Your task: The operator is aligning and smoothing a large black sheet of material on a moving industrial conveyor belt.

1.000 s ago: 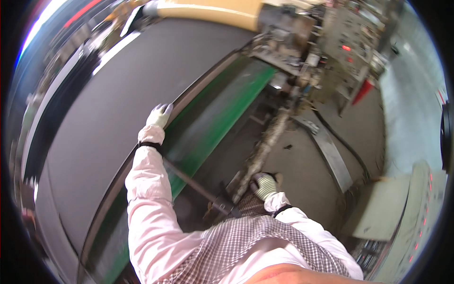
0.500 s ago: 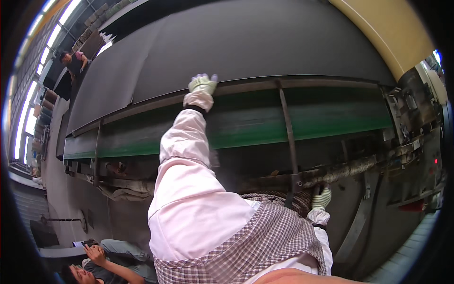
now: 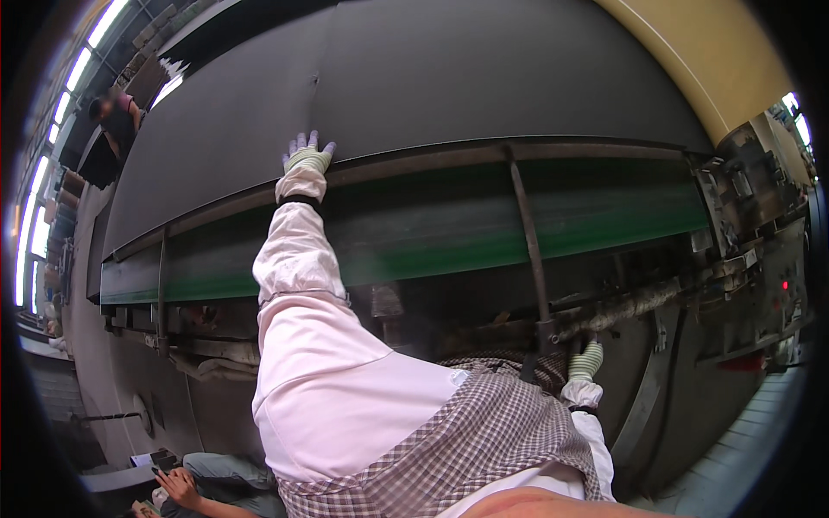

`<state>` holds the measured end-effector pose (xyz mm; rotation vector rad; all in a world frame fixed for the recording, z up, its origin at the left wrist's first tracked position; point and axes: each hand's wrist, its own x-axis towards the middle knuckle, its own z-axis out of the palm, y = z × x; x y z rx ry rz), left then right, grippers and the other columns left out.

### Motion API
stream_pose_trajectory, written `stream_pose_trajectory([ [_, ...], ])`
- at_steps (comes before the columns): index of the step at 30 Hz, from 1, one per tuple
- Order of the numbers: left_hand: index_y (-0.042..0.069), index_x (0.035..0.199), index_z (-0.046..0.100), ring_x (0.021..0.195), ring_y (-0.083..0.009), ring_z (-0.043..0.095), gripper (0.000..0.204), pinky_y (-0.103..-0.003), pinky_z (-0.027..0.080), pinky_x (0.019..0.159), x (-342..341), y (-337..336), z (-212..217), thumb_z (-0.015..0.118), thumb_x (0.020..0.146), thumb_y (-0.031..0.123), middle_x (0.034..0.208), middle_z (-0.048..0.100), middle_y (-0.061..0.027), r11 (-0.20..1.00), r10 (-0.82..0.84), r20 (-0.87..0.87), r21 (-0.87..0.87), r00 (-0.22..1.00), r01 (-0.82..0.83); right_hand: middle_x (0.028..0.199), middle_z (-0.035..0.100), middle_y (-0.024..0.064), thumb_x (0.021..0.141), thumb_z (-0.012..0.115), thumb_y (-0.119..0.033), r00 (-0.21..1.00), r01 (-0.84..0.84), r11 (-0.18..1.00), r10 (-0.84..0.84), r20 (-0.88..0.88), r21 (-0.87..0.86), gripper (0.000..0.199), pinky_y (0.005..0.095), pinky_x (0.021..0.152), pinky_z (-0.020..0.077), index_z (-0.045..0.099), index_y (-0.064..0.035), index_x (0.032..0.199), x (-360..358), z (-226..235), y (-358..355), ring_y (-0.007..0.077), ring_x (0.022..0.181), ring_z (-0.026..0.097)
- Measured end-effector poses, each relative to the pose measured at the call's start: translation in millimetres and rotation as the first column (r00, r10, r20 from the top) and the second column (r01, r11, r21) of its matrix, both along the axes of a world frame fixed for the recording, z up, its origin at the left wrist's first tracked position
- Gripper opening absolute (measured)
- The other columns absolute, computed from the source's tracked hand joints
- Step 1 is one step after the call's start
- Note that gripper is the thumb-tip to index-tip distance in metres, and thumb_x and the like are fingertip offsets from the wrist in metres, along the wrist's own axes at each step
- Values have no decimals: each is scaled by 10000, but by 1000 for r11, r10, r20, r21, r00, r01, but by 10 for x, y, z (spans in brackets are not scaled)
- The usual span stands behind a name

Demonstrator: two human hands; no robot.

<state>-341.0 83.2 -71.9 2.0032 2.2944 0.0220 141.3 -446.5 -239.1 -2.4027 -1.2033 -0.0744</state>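
Observation:
My left hand (image 3: 306,160), in a striped glove with pale fingertips, is open with fingers spread. It lies on the near edge of a wide dark grey sheet (image 3: 484,78), close to a seam (image 3: 314,82) that crosses the sheet. Nothing is held in it. Beneath the sheet's near edge runs a metal rail (image 3: 414,162), with a green belt (image 3: 484,246) lower down. My right hand (image 3: 586,361), gloved the same way, hangs low beside a wrapped pipe (image 3: 626,312). Its fingers are partly hidden in shadow, so I cannot see whether they grip anything.
A big tan roll (image 3: 691,60) stands at the far right, above machine parts (image 3: 751,186). An upright metal bar (image 3: 527,233) crosses in front of the belt. A co-worker (image 3: 118,121) stands at the far left; another person (image 3: 194,492) sits at lower left holding a phone.
My left hand has moved left along the sheet's edge and its fingers have spread. The seam has shifted right, now near that hand. My right hand stays about where it was.

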Motion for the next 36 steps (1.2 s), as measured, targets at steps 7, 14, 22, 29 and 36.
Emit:
stream_pose_trajectory([
  [7, 150, 1457, 345, 1402, -296, 275, 591, -375, 209, 1164, 492, 60, -272, 301, 975, 491, 1527, 295, -90, 926, -376, -26, -8, 926, 376, 929, 620, 199, 773, 616, -266, 1000, -6, 1000, 7, -28, 17, 296, 496, 743, 471, 619, -52, 977, -19, 11, 3, 409, 834, 582],
  [14, 138, 1353, 457, 1370, -284, 339, 436, -374, 272, 1140, 1444, -127, -118, 245, 1005, 294, 1475, 385, -90, 657, -737, -264, -63, 623, 751, 969, 614, 206, 781, 613, -252, 999, -36, 999, 37, -30, 39, 285, 497, 768, 463, 606, -31, 961, -32, 39, 32, 404, 875, 572],
  [22, 65, 1298, 541, 1276, -283, 466, 755, -411, 348, 1077, 2899, -341, 283, 219, 939, 645, 1376, 494, -146, 816, -563, 9, -154, 827, 557, 868, 617, 214, 785, 616, -230, 991, -33, 997, 42, -129, 72, 223, 516, 700, 456, 610, -39, 899, -79, 209, 63, 419, 791, 575],
  [29, 52, 1252, 591, 1242, -306, 499, 866, -433, 376, 1048, 3965, -437, 590, 263, 866, 756, 1305, 553, -158, 731, -604, 65, -351, 795, 585, 816, 603, 206, 787, 603, -197, 991, -45, 992, 59, -119, 119, 169, 513, 672, 443, 589, -48, 866, -66, 246, 85, 407, 743, 565],
  [36, 149, 1427, 394, 1400, -311, 265, 656, -420, 221, 1148, 3741, -212, -34, 411, 929, 575, 1505, 325, -121, 642, -767, 153, 198, 624, 741, 804, 611, 170, 774, 613, -230, 995, 14, 997, -6, -99, 82, 189, 500, 718, 437, 596, -62, 859, -108, 331, 83, 383, 801, 576],
])
